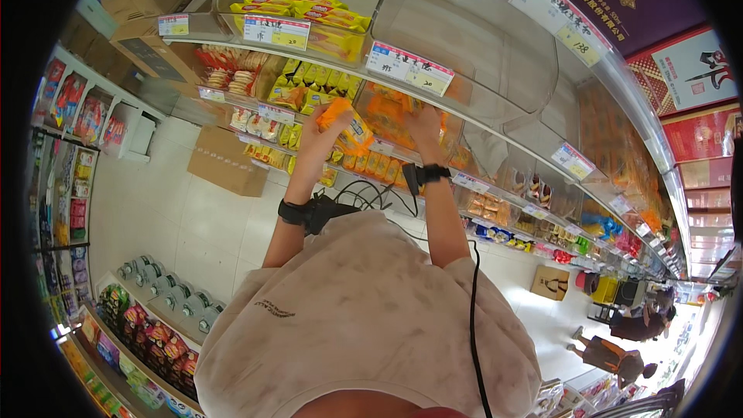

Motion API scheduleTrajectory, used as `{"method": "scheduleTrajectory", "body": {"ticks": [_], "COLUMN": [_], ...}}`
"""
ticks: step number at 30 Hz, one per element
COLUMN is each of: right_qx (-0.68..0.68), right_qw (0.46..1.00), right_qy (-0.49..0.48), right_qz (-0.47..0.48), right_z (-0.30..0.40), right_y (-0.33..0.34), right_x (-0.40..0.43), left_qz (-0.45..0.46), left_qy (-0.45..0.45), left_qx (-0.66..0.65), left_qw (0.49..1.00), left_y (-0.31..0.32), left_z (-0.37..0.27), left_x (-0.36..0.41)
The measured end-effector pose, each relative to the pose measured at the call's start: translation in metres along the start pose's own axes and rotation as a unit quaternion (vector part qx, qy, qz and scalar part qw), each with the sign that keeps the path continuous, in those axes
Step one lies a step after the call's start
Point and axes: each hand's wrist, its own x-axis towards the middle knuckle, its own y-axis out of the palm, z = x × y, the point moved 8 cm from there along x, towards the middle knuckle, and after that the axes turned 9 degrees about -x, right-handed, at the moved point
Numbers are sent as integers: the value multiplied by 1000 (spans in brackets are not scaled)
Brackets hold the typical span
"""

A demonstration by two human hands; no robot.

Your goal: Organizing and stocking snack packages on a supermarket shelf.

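My left hand (317,142) grips an orange snack packet (353,130) in front of a clear plastic shelf bin. Inside that bin lie more orange packets (380,109). My right hand (425,126) reaches into the same bin, below a price tag (410,68). Its fingers are partly hidden among the packets, so I cannot tell whether it holds one. Left of my left hand, yellow-green packets (316,78) fill the neighbouring bin. A lower shelf carries a row of orange packets (376,166).
Overhead runs an upper shelf with clear bins and yellow packets (334,40). A cardboard box (226,159) sits on the tiled floor. Black cables (371,194) hang by my wrists. Bottles (168,290) stand on a rack behind left. Far right, a person (615,357) stands in the aisle.
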Motion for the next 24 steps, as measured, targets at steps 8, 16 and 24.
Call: {"method": "scheduleTrajectory", "body": {"ticks": [8, 16, 24], "right_qx": [425, 440, 482], "right_qw": [899, 893, 874], "right_qy": [58, -89, -61], "right_qz": [92, 39, -24], "right_z": [13, 52, 15], "right_y": [-73, -115, -150], "right_x": [-64, -113, -129], "left_qz": [46, 97, 132], "left_qy": [-35, -41, -33], "left_qx": [5, -64, 23], "left_qw": [998, 992, 990], "left_y": [34, 87, 130], "left_z": [13, 43, 65], "left_x": [-5, -8, -23]}}
